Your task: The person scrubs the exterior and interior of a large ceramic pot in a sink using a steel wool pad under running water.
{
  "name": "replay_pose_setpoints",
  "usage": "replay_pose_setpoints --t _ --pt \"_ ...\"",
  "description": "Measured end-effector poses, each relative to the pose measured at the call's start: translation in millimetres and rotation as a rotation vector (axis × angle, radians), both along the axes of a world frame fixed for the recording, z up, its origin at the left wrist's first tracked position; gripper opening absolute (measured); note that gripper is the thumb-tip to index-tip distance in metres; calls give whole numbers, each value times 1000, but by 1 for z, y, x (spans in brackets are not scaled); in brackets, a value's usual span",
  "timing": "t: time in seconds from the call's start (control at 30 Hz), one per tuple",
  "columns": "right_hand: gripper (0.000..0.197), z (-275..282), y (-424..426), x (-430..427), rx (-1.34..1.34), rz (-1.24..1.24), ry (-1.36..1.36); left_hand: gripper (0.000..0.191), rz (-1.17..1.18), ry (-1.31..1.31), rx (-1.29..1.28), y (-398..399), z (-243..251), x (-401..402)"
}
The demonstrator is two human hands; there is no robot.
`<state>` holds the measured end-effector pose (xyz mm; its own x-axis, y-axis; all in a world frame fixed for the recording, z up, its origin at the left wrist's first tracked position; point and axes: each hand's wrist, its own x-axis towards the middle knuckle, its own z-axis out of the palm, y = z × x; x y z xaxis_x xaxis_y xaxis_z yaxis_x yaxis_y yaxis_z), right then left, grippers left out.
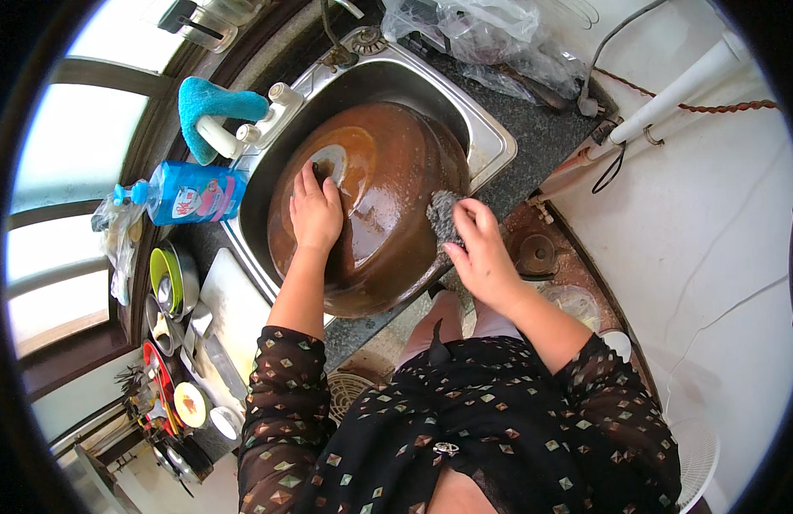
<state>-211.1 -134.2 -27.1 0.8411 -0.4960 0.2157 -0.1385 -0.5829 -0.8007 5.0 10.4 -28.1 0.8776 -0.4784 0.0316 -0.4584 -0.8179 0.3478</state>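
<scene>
A large brown glazed vessel (396, 193), wet and shiny, rests tilted in the stainless-steel sink (493, 144) and fills most of it. My left hand (317, 209) lies flat on its surface beside a pale ring, fingers pointing to a dark spot at the ring's middle. Near the vessel's lower right side, my right hand (483, 250) grips a grey scouring pad (443, 217), which touches the glaze. A blue bottle of dish soap (194, 193) lies along the sink's left edge. Above it, a turquoise cloth (213, 106) hangs over the white tap.
Plastic bags (480, 32) lie on the dark counter beyond the sink. A white cutting board (233, 295) with a cleaver (224, 366) on it, a green bowl (165, 279) and other dishes stand at the left. A white pipe (676, 90) runs along the right wall.
</scene>
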Motion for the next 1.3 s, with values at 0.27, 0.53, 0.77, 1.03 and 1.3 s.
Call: replay_pose_setpoints --t 0.27,0.53,0.77,1.03,1.3 --pt "30 -23 -72 71 -138 -327 73 48 -36 12 -13 -11 1 0" --pt "23 -8 -4 13 27 -159 -123 50 -21 2 -17 2 -5 6" --pt "24 -25 -82 84 -118 -356 93 49 -43 -4 -16 -12 -5 5" --pt "39 -2 -7 -3 174 -35 -57 50 -7 5 5 -1 -5 7" --pt "20 -26 -60 50 56 -251 -138 50 -4 3 14 -16 -2 0"
